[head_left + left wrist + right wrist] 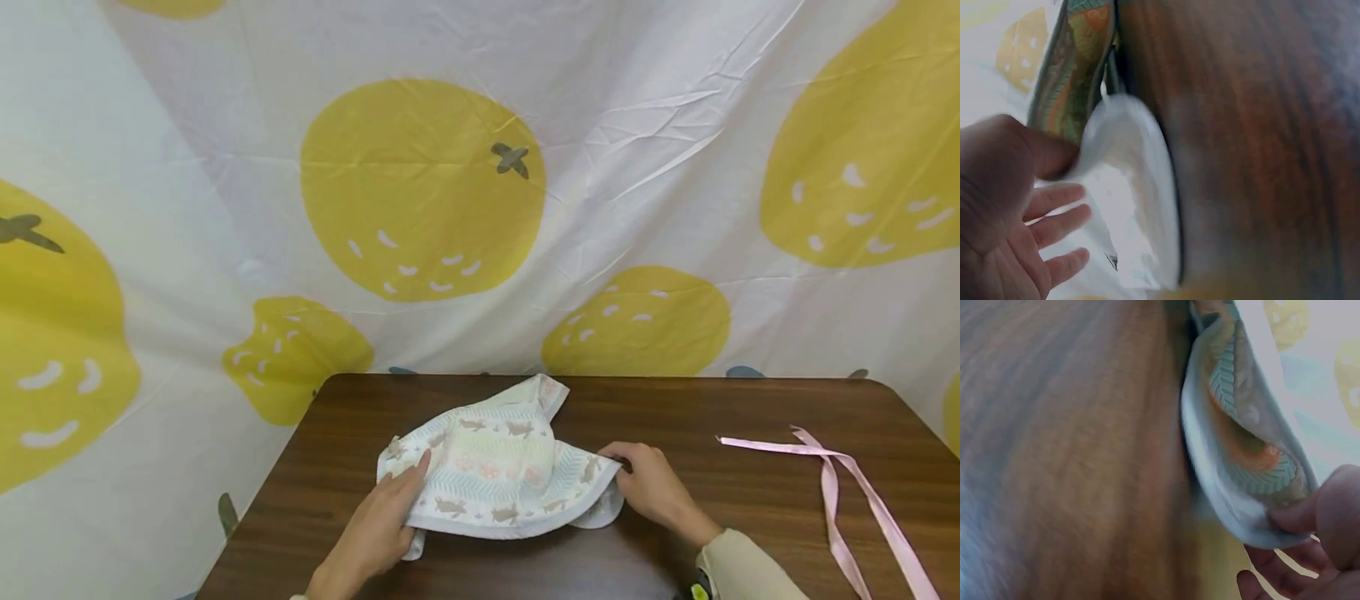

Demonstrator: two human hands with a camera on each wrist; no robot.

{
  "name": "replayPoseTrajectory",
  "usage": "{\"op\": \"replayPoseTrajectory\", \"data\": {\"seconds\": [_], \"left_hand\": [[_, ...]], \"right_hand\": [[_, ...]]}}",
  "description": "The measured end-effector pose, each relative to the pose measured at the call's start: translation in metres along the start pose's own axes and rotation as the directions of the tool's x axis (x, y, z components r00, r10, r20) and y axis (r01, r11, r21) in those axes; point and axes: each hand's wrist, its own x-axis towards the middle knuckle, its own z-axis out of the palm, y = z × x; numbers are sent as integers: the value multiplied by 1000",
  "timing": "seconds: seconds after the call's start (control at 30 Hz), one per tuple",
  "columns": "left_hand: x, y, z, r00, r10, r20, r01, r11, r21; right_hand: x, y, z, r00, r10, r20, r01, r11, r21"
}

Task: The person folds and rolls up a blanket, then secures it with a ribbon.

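A white printed cloth [495, 475] with brown turtle-like figures, leafy bands and a pale grey border lies rumpled on the table, its middle raised and one corner pointing to the back. At its left side my left hand [382, 517] holds the edge. In the left wrist view the thumb rests on the cloth's rim [1125, 109], and the other visible fingers are spread loosely behind. My right hand [652, 483] pinches the right edge between thumb and fingers. The right wrist view shows that edge [1210, 481] lifted and curved, with the layers parted.
The dark brown wooden table [300, 517] has rounded back corners. Two pink ribbons, one an upper strand [780, 447], lie crossed at the right. Behind the table hangs a white curtain [600, 50] with large yellow fruit prints.
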Motion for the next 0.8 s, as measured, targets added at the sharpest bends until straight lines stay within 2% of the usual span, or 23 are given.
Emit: {"op": "replayPoseTrajectory", "data": {"seconds": [0.1, 0.2, 0.33, 0.47, 0.53, 0.63, 0.8], "left_hand": [[-1, -1, -5, 998, -49, -31, 49, 999, 0], [-4, -5, -8, 991, -71, -110, 75, 997, 26], [-7, -12, -11, 969, -23, -247, 33, 999, 39], [-6, -16, -17, 938, 27, -345, -20, 1000, 22], [-4, -18, -21, 927, 23, -375, -33, 999, -20], [1, -19, -29, 917, -6, -399, -51, 990, -130], [7, -17, -46, 904, -47, -426, -103, 941, -323]], "right_hand": [[0, 0, -11, 995, 8, -96, -6, 1000, 19], [-1, 1, -22, 983, 5, -184, 3, 999, 44], [-5, 5, -35, 959, -25, -282, 39, 998, 45], [-9, 9, -47, 926, -56, -373, 77, 996, 41], [-11, 10, -54, 909, -54, -413, 81, 996, 48], [-14, 9, -66, 889, -32, -457, 71, 995, 69], [-20, 7, -88, 871, 0, -491, 47, 995, 84]]}}
